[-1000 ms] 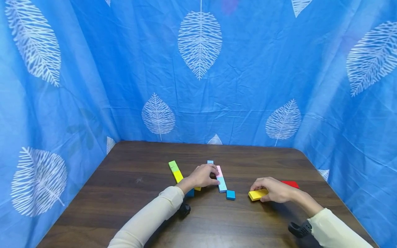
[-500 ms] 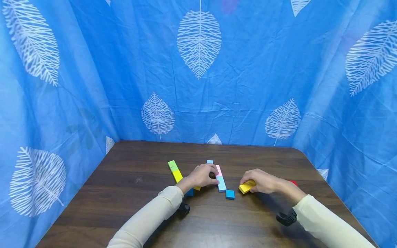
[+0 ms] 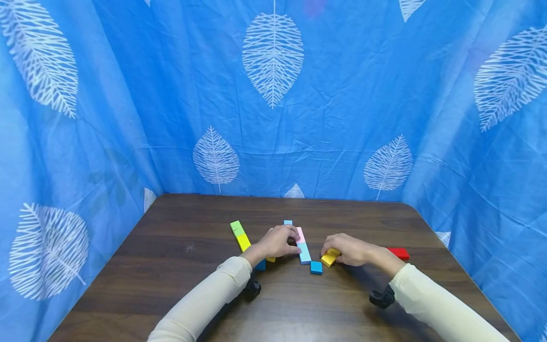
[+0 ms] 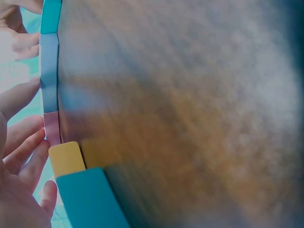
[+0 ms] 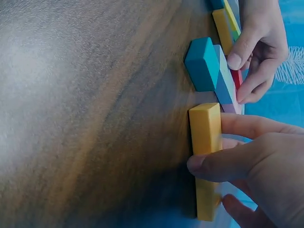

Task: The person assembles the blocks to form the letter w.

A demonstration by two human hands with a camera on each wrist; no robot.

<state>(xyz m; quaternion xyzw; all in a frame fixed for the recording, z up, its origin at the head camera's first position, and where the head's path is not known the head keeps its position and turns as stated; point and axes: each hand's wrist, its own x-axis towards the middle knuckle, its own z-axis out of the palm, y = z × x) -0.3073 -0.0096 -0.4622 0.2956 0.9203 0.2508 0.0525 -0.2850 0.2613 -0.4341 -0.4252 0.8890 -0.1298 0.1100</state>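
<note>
In the head view my right hand (image 3: 348, 251) grips a yellow block (image 3: 330, 257) low over the table, right of a small dark blue block (image 3: 316, 268). The thumb and fingers lie along both sides of this yellow block in the right wrist view. My left hand (image 3: 275, 241) rests beside a row made of a pink block (image 3: 300, 234) and a light blue block (image 3: 304, 254). Its thumb (image 4: 23, 95) touches the light blue one and its fingers reach the pink one. A red piece (image 5: 236, 78) shows partly behind the left hand.
A green block (image 3: 236, 228) and a yellow one form a slanted row on the left, partly hidden by the left wrist. Another blue block (image 3: 260, 266) lies under that wrist. A red block (image 3: 398, 253) sits behind the right forearm. Blue leaf-patterned cloth (image 3: 273, 156) surrounds the table.
My right hand has moved left with the yellow block, turning it and bringing it close to the small dark blue block. My left hand stays beside the pink and light blue row.
</note>
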